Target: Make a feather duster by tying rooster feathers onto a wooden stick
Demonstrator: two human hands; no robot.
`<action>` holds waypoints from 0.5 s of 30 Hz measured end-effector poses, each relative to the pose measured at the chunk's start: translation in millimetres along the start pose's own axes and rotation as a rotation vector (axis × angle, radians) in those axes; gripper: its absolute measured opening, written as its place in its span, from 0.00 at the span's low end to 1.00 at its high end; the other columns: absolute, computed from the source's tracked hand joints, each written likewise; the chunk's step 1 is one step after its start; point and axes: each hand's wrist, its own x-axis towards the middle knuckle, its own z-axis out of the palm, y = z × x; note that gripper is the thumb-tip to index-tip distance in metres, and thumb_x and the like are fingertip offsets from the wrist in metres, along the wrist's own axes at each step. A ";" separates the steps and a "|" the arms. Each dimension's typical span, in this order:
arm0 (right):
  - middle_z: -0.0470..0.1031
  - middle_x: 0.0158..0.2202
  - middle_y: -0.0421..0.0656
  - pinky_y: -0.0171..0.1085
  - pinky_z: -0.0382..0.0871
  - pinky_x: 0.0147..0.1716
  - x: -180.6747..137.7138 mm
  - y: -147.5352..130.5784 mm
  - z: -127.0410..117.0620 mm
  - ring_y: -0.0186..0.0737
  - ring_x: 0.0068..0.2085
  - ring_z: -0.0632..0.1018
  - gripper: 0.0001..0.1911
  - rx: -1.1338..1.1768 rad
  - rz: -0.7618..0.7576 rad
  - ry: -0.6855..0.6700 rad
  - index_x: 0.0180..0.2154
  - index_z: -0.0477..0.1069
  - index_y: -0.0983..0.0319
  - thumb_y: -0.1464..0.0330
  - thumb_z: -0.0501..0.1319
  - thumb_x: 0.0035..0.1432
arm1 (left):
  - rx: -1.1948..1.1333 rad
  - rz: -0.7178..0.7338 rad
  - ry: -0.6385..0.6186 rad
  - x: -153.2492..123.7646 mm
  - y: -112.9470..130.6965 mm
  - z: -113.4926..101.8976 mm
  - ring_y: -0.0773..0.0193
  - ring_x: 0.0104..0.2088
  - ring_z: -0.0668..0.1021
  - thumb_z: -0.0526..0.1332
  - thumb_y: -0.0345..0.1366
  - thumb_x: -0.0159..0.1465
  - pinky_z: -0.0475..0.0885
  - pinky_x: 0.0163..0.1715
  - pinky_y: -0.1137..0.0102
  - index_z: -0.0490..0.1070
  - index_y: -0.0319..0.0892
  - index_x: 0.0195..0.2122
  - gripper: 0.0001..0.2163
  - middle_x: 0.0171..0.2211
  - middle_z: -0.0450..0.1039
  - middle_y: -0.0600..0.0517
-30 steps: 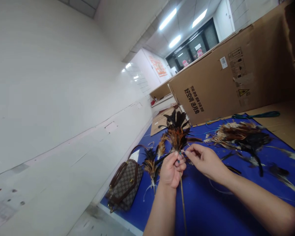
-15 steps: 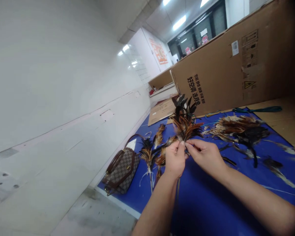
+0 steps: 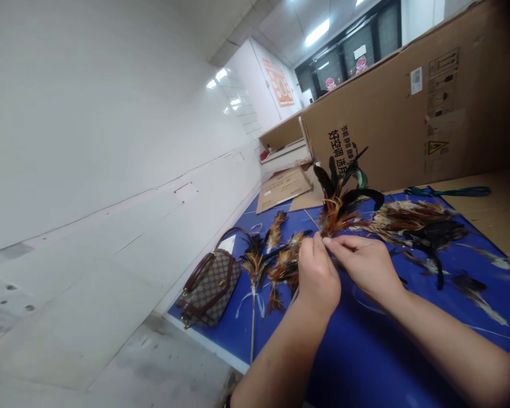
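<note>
My left hand (image 3: pixel 317 276) is closed around the base of a bunch of black, orange and green feathers (image 3: pixel 339 199), which fans up and away from the fingers. My right hand (image 3: pixel 364 262) pinches the same bunch at its base, thumb and forefinger pressed against the left hand's fingertips. Both hands hover over a blue mat (image 3: pixel 365 351). Just left of my left hand lie finished feather sticks (image 3: pixel 263 266), brown and black tufts on thin rods.
A loose heap of brown and black feathers (image 3: pixel 416 224) lies on the mat to the right. A brown patterned handbag (image 3: pixel 208 286) sits at the mat's left edge on the grey floor. A large cardboard box (image 3: pixel 408 107) stands behind; flat cardboard (image 3: pixel 283 187) lies beyond the mat.
The feather bunch has turned and spread, its tip now leaning right. My left hand rolled over so its back faces me, and both hands shifted slightly right.
</note>
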 end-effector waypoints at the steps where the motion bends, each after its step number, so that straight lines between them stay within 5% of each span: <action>1: 0.82 0.27 0.44 0.34 0.68 0.26 0.2 0.9 0.3 0.40 0.27 0.76 0.16 0.006 0.019 0.012 0.28 0.82 0.62 0.56 0.67 0.55 | -0.084 -0.042 0.016 -1.6 1.3 0.5 0.52 0.43 0.74 0.54 0.39 0.72 0.69 0.50 0.58 0.75 0.38 0.53 0.16 0.42 0.72 0.38; 5: 0.80 0.26 0.44 0.34 0.65 0.24 1.3 7.8 0.6 0.38 0.26 0.74 0.18 0.030 0.051 0.047 0.27 0.82 0.63 0.54 0.69 0.55 | -0.363 -0.211 0.049 -6.8 8.8 0.7 0.48 0.47 0.73 0.63 0.44 0.67 0.64 0.57 0.56 0.78 0.41 0.54 0.18 0.43 0.72 0.38; 9: 0.77 0.24 0.43 0.33 0.64 0.23 4.5 14.0 -1.6 0.37 0.25 0.72 0.19 0.086 0.078 0.068 0.27 0.81 0.63 0.52 0.70 0.53 | -0.386 -0.204 -0.001 -7.0 17.3 -2.1 0.47 0.49 0.72 0.61 0.43 0.68 0.63 0.58 0.54 0.75 0.40 0.59 0.21 0.45 0.72 0.36; 12: 0.76 0.24 0.41 0.33 0.62 0.22 8.4 15.6 -5.6 0.35 0.24 0.70 0.18 0.112 0.093 0.061 0.26 0.80 0.62 0.53 0.71 0.52 | -0.409 -0.219 -0.060 -0.2 20.9 -7.8 0.51 0.45 0.73 0.59 0.41 0.69 0.67 0.53 0.58 0.78 0.40 0.54 0.17 0.42 0.72 0.39; 15: 0.72 0.20 0.38 0.33 0.55 0.18 11.9 14.0 -9.8 0.31 0.20 0.65 0.17 0.130 0.120 0.007 0.25 0.78 0.62 0.54 0.71 0.52 | -0.563 -0.416 -0.117 10.3 18.7 -13.3 0.61 0.34 0.73 0.63 0.42 0.67 0.70 0.39 0.66 0.82 0.40 0.46 0.14 0.34 0.73 0.45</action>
